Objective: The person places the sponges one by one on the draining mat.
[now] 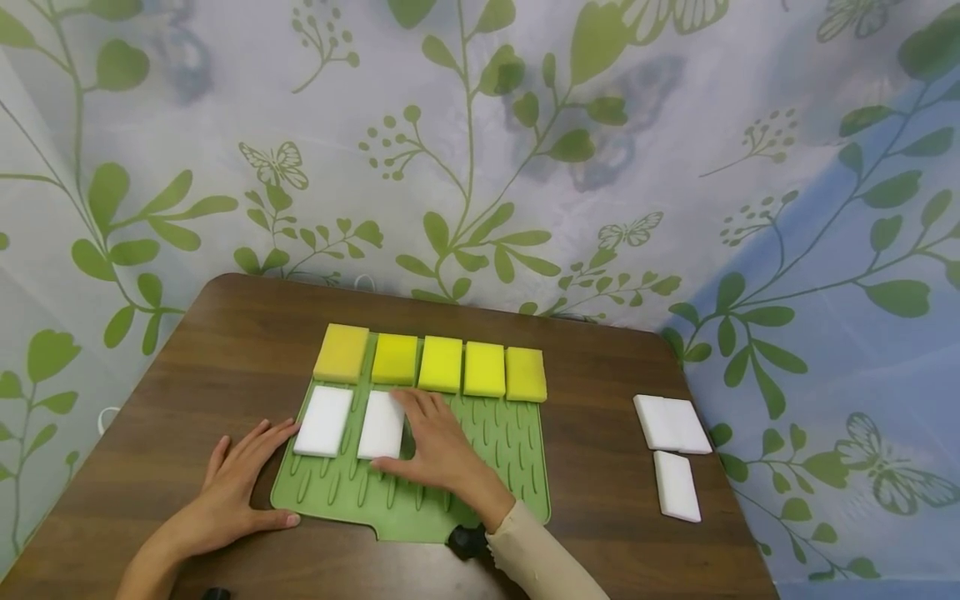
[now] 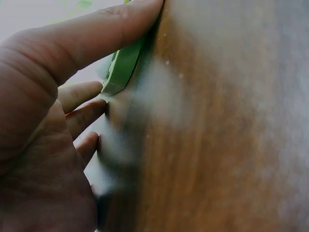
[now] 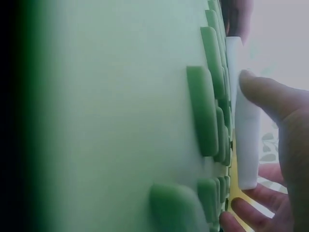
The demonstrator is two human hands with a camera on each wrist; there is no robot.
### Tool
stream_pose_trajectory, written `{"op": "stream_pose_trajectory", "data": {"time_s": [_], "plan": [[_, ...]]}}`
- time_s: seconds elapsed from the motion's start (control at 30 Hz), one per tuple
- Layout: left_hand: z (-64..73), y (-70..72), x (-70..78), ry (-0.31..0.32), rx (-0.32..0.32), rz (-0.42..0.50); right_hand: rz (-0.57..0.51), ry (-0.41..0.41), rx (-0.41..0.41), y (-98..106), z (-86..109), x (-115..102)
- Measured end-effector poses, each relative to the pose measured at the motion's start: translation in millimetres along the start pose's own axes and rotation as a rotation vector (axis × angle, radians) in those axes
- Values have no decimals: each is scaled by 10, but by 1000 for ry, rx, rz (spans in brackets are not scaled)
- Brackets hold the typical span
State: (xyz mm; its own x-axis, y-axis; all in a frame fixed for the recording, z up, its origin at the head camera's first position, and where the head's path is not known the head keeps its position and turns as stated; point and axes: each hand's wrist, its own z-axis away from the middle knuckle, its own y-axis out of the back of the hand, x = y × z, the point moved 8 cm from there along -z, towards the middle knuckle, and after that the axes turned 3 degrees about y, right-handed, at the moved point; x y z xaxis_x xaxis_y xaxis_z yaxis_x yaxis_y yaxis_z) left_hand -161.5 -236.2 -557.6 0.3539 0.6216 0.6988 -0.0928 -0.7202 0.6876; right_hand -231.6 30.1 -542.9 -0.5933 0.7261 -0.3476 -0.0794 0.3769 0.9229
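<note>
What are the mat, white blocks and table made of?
Mat: probably silicone or rubber, satin, with moulded-looking ridges. White blocks: perhaps foam, judging by their plain matte faces. Table: wood or wood-look laminate, slightly shiny, with streaky brown grain.

Sponges (image 1: 440,364) behind two blocks (image 1: 325,422) on mat (image 1: 495,454)

The right hand (image 1: 438,450) holds a white block (image 1: 381,425), maybe touching the green mat (image 1: 337,498) below. A second white block (image 1: 324,422) lies beside it. Five yellow blocks (image 1: 441,364) make a row along the mat's far edge. The left hand (image 1: 232,498) rests on the brown table (image 1: 600,492) near the mat. Other white blocks (image 1: 660,423) lie on the right.
</note>
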Motion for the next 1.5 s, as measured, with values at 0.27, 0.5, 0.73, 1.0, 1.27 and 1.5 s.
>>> {"op": "stream_pose_trajectory", "data": {"time_s": [0.27,0.5,0.73,1.0,1.27,1.5], "plan": [[0,9,17,-4,6,-6,30,-26,-19,-62,-6,19],[-1,8,12,4,1,-8,31,-26,-41,-62,2,0],[2,4,9,7,-2,-7,-20,-13,-41,-46,21,-6],[0,-8,10,5,-13,0,-76,3,-74,-17,109,59],[-13,3,29,0,-12,-4,-163,-50,-95,79,263,191],[-7,5,31,4,-11,-8,-148,-38,-45,241,420,295]]}}
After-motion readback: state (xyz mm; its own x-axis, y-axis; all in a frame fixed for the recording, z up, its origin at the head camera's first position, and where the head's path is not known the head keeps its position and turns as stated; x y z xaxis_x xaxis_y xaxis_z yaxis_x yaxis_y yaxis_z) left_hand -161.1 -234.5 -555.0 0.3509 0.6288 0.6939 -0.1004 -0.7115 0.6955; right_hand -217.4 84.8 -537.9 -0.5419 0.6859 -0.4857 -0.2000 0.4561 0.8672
